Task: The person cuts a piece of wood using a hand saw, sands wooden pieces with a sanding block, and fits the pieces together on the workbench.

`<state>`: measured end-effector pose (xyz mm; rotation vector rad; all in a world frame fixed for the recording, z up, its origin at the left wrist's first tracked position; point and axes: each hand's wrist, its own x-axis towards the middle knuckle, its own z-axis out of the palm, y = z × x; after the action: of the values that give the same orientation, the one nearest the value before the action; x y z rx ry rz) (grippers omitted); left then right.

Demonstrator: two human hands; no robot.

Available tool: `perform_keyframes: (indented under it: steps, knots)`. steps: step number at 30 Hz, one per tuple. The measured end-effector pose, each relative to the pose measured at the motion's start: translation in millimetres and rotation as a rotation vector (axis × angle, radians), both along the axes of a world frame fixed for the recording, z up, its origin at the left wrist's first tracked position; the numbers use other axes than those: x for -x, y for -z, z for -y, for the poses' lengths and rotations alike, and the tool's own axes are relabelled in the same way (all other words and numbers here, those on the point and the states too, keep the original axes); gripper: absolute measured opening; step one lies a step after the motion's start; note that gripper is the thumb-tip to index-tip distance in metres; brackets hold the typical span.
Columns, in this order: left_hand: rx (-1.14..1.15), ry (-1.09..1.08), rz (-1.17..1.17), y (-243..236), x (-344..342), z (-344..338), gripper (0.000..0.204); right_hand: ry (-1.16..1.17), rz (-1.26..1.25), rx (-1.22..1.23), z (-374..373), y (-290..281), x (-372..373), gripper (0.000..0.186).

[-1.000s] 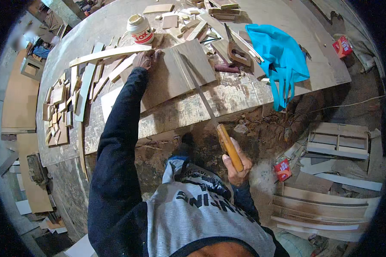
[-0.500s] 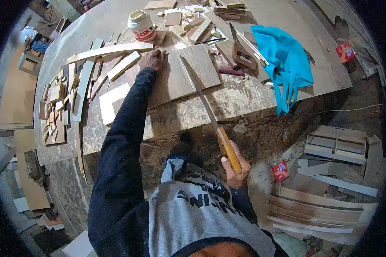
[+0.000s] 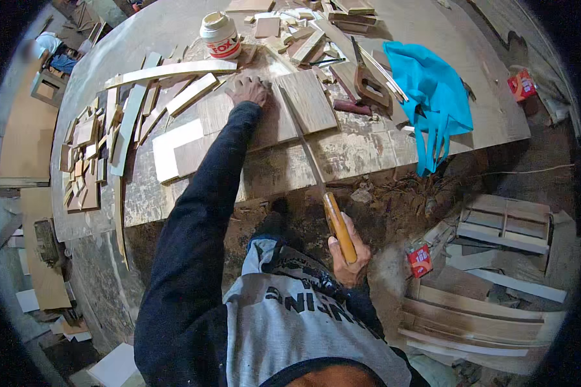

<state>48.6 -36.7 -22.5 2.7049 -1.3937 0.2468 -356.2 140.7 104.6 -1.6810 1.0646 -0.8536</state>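
My left hand (image 3: pixel 248 91) presses down on a flat wooden board (image 3: pixel 308 103), its fingers spread over the surface. In my right hand (image 3: pixel 351 259) is the yellow-brown wooden handle of a handsaw (image 3: pixel 311 157). Its long thin blade slants away from me over the table edge, and the far part lies across the board, to the right of my left hand. Whether the teeth are in a cut I cannot tell. A white panel piece (image 3: pixel 175 152) sits at the board's left end, below my left forearm.
A white glue jar (image 3: pixel 220 37) stands open beyond my left hand. Wood offcuts (image 3: pixel 84 151) cover the table's left side and far end. Right of the board are a second saw (image 3: pixel 372 87) and a blue cloth bag (image 3: pixel 432 84). Frames and planks (image 3: pixel 474 316) lie on the floor at right.
My left hand has slid a little to the right along the board, toward the saw blade, and its fingers are more spread. The view has shifted slightly; the saw stays across the board.
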Motion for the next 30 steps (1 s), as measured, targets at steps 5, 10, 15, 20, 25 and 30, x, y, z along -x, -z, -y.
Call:
perform_keyframes:
  steps: [5,10,15,20,25,30]
  knots:
    - [0.073,-0.007,0.010,0,11,-8,0.043,-0.006,-0.056,0.087,-2,0,-5,0.047]
    - [0.176,0.027,-0.060,-7,15,-6,0.034,-0.019,-0.062,0.074,16,-2,-29,0.049]
    - [0.127,0.053,-0.120,-4,7,-3,0.032,-0.013,-0.123,0.024,26,4,-51,0.050]
    - [0.191,0.083,0.119,-2,22,-11,0.062,0.020,-0.035,0.008,22,10,-53,0.050]
    - [0.205,0.078,-0.078,0,54,-35,0.060,0.067,-0.020,-0.070,21,2,-54,0.049]
    - [0.107,0.075,-0.176,-6,62,-44,0.051,-0.033,0.033,0.005,24,10,-51,0.050]
